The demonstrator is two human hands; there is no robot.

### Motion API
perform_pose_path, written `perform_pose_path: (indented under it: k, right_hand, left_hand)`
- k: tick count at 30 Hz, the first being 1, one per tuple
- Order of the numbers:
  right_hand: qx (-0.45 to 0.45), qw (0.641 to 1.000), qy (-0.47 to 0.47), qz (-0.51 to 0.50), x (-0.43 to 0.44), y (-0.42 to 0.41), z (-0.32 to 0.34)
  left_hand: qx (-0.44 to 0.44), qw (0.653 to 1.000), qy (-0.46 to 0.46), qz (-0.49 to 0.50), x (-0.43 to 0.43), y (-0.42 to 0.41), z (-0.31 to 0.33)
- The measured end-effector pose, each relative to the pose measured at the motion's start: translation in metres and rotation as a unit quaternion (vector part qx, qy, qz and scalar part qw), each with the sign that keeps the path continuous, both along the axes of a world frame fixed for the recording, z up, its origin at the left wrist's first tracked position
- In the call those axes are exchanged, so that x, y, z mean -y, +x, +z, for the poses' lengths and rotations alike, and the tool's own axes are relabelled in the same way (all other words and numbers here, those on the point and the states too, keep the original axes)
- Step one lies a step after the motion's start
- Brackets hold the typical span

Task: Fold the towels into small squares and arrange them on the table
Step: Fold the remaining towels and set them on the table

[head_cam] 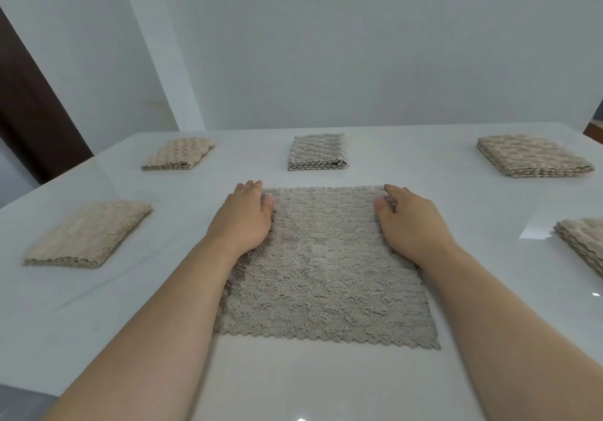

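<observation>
At the far corners of the open towel, both hands rest palm down. Left hand: on the far-left corner, thumb lying on top of the cloth, fingers fairly straight and reaching past the far edge. Right hand: on the far-right corner, thumb on top, fingers slightly bent over the far edge. Cannot tell for either hand whether the fingertips are under the cloth and pinching it or only pressing on it. Both forearms run along the towel's left and right sides and cover parts of those edges.

The open towel is grey, textured, with a scalloped hem. It lies flat and unfolded in the middle of the white glossy surface, near edge toward the person.

Five folded towels lie around it, all apart from it and from each other:
- far-left folded towel, beige
- far-centre folded towel, grey, directly beyond the open towel
- far-right folded towel, beige-grey
- near-left folded towel, beige, level with the left hand
- right-edge folded towel, partly cut off by the frame

A pale wall stands behind the surface; a dark door frame is at left.
</observation>
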State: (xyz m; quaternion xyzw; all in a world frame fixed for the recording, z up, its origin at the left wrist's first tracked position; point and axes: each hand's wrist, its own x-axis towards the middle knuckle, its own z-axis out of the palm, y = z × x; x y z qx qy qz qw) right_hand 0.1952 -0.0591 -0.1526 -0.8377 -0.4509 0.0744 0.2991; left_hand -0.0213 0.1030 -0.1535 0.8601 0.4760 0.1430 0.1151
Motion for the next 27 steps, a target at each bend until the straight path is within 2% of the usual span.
perform_pose_path:
  k: [9,15,27]
  right_hand:
    - [0.014,0.999,-0.009,-0.028,-0.006,0.004,-0.006]
    - [0.054,0.996,-0.056,-0.039,-0.01,0.009,-0.016]
    - [0.091,0.995,-0.032,-0.014,-0.01,0.01,-0.019]
  left_hand:
    - [0.007,0.998,-0.03,0.059,-0.002,0.001,0.0]
    - [0.008,0.999,-0.04,0.025,-0.006,0.0,-0.006]
    - [0.119,0.993,0.016,0.008,-0.007,-0.002,-0.005]
